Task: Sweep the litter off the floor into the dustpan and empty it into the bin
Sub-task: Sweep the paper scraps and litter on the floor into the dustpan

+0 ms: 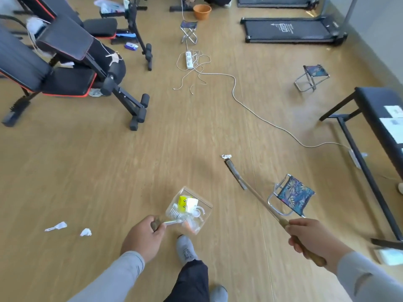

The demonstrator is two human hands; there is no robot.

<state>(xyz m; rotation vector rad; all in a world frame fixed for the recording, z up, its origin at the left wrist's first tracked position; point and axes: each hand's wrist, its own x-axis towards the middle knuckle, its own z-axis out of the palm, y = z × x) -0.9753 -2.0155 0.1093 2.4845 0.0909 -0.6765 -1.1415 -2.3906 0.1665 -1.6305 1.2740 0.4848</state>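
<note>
My left hand [144, 237] grips the handle of a clear dustpan [205, 211] that holds yellow, white and orange scraps, low over the floor by my foot. My right hand [309, 237] grips the wooden handle of a broom [258, 196]; its head [235, 174] rests on the floor just behind a crumpled white paper [226, 157]. Two more white paper scraps [57, 226] [86, 232] lie on the floor at the lower left. An orange bin [202, 11] stands at the far end of the room.
A folding stool [292, 196] stands right beside the broom handle; two more stools [311, 77] [188, 31] are farther off. A power strip [188, 59] and white cable [261, 118] cross the floor. Weight benches [72, 68] fill the left, a black table [370, 127] the right, a treadmill [290, 29] the back.
</note>
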